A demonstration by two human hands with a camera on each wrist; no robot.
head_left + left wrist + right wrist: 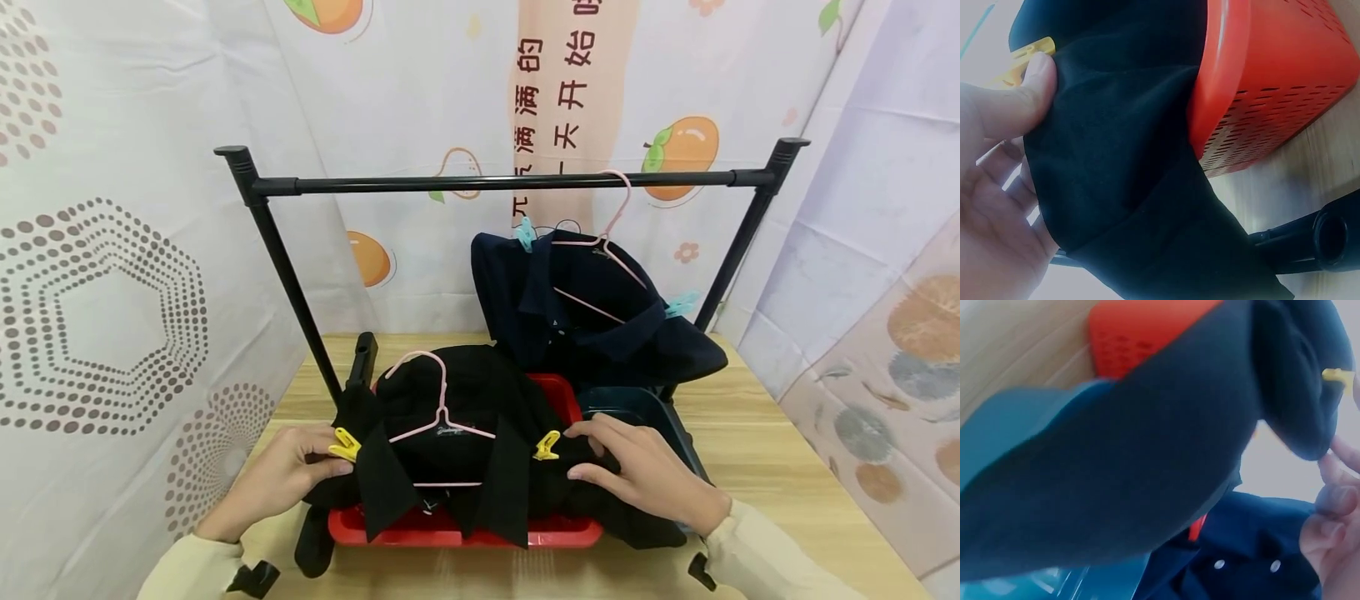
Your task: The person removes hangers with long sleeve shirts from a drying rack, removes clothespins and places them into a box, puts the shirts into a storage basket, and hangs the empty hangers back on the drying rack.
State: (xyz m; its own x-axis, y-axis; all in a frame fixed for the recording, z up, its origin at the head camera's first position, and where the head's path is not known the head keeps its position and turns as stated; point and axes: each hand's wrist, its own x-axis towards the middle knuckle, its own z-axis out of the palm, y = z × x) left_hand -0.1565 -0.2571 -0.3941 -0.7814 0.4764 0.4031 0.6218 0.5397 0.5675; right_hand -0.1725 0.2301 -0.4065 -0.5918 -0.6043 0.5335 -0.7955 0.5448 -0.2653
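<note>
A black collared shirt (465,375) lies over a red basket (465,537) with a pink hanger (441,417) inside its neck. Yellow clips sit on its shoulders, one at the left (346,445) and one at the right (547,446). My left hand (281,475) pinches the left shoulder beside its clip, thumb in front and fingers behind the cloth. Near the right clip, my right hand (641,462) has thumb and fingers spread apart, its fingertips by the shoulder fabric. In the right wrist view the fingers (1338,500) are loosely bent at the cloth's edge.
A black rack's bar (450,183) spans above. From it a navy shirt (592,308) hangs on another pink hanger (617,208), with light-blue clips (681,305). A dark teal basket (637,404) stands right of the red one. The rack's foot (313,542) lies at front left.
</note>
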